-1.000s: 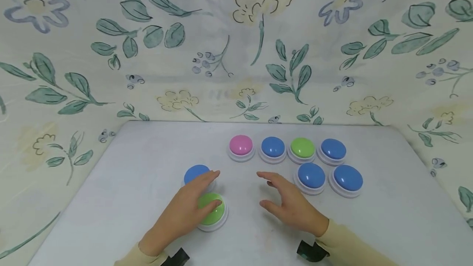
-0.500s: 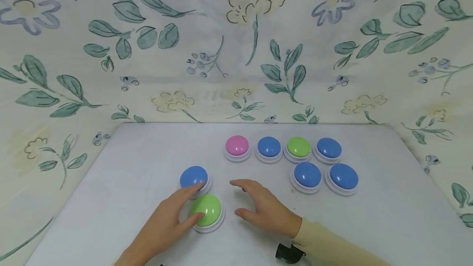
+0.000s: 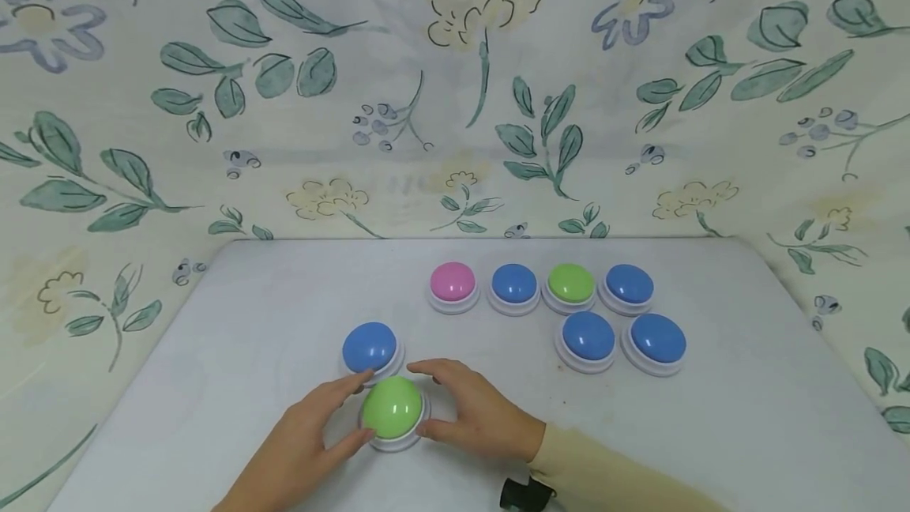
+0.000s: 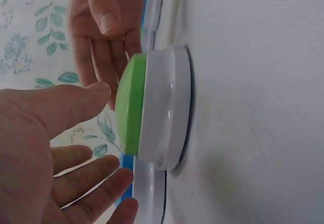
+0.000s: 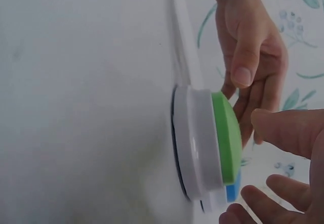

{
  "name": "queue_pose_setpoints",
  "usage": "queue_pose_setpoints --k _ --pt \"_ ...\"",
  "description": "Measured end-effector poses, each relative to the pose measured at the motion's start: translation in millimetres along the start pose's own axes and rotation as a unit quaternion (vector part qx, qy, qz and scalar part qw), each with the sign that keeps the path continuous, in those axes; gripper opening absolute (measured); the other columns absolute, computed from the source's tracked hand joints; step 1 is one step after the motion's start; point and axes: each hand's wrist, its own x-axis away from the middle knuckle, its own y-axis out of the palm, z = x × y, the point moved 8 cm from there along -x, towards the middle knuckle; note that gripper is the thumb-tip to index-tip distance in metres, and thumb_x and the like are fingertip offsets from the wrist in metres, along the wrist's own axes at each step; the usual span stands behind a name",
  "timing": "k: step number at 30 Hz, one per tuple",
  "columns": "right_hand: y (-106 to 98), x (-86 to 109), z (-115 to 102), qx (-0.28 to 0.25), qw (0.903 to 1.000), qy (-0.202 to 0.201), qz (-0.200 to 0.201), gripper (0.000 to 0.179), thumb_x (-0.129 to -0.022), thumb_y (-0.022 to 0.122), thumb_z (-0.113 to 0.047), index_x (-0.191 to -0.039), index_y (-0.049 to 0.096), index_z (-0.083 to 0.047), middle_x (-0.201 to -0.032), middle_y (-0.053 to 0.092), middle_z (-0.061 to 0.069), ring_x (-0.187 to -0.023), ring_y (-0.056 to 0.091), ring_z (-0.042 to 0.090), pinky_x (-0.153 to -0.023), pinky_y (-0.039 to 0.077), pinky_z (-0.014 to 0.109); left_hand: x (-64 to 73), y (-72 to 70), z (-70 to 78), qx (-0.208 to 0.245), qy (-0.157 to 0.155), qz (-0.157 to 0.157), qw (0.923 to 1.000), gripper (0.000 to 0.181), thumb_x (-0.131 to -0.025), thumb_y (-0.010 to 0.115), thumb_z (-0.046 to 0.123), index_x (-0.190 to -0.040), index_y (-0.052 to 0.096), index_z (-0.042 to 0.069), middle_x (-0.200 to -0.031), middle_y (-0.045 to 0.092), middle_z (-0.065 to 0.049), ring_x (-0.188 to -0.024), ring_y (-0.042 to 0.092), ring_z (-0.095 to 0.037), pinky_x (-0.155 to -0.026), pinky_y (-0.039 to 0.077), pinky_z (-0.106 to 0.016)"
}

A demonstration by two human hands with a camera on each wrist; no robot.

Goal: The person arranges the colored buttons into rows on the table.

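A round push button with a green dome [image 3: 392, 408] and a white base lies near the front of the white table. My left hand [image 3: 302, 433] is at its left side, thumb and fingers spread, fingertips right at the rim. Opposite it, my right hand [image 3: 483, 413] curves loosely at the right side of the same button. Both wrist views show the green dome [image 4: 132, 105] between the two hands, with the base [image 5: 195, 143] flat on the table. Just behind sits a blue push button [image 3: 369, 347], close to the left fingertips.
Farther back on the table [image 3: 284, 291] stands a row with a pink button [image 3: 453, 283], a blue button [image 3: 514, 284], another green button [image 3: 571, 284] and another blue one [image 3: 629, 285]. Two more blue buttons [image 3: 588, 336] sit before its right end. Flower-patterned cloth [image 3: 398, 101] rises behind.
My right hand has moved left from beside the right-hand blue buttons to the green button. My left hand has drawn back from over the buttons to the green one's left side.
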Motion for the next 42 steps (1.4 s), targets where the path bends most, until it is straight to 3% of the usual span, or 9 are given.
queue_pose_setpoints --k 5,9,15,28,42 --pt "8.4 -3.0 -5.8 0.021 0.999 -0.038 0.004 0.065 -0.083 0.07 -0.027 -0.138 0.039 -0.013 -0.136 0.046 -0.002 -0.125 0.042 0.013 -0.104 0.036 0.03 3.7 3.3 -1.6 0.002 0.0 -0.002 1.0 0.066 -0.074 0.077 0.033 -0.133 0.05 0.018 -0.123 0.058 0.005 -0.114 0.054 -0.019 -0.092 0.047 -0.042" --pt "12.2 -5.2 -8.2 0.039 0.9975 -0.059 0.006 0.067 -0.082 0.071 -0.027 -0.137 0.038 -0.01 -0.134 0.047 0.001 -0.124 0.042 0.013 -0.105 0.034 0.028 4.9 5.5 0.0 0.005 0.024 0.01 0.9997 0.066 -0.072 0.078 0.031 -0.131 0.051 0.016 -0.125 0.057 0.004 -0.115 0.054 -0.02 -0.092 0.047 -0.042" --pt "16.6 -8.8 -3.2 0.039 0.9984 -0.041 -0.005 0.068 -0.081 0.071 -0.029 -0.138 0.038 -0.011 -0.135 0.046 0.0 -0.124 0.042 0.011 -0.105 0.034 0.027 5.4 9.0 1.9 -0.004 0.051 0.025 0.9983 0.071 -0.068 0.081 0.027 -0.131 0.052 0.013 -0.126 0.057 0.003 -0.115 0.053 -0.019 -0.093 0.047 -0.039" --pt "19.2 -15.9 -3.3 0.038 0.9986 -0.038 0.003 0.066 -0.078 0.074 -0.024 -0.135 0.042 -0.012 -0.135 0.048 -0.001 -0.124 0.043 0.011 -0.104 0.035 0.027 1.9 15.0 -1.6 0.018 0.004 0.017 0.9997 0.075 -0.065 0.083 0.027 -0.132 0.052 0.016 -0.122 0.058 0.007 -0.111 0.054 -0.013 -0.092 0.047 -0.038" --pt "17.5 -18.4 -1.7 0.042 0.9981 -0.042 0.015 0.067 -0.075 0.077 -0.026 -0.134 0.047 -0.014 -0.133 0.051 -0.005 -0.122 0.045 0.008 -0.104 0.036 0.027 0.8 11.6 1.0 0.004 0.042 0.058 0.9974 0.073 -0.064 0.083 0.035 -0.129 0.056 0.014 -0.122 0.06 0.006 -0.11 0.056 -0.015 -0.09 0.048 -0.038"
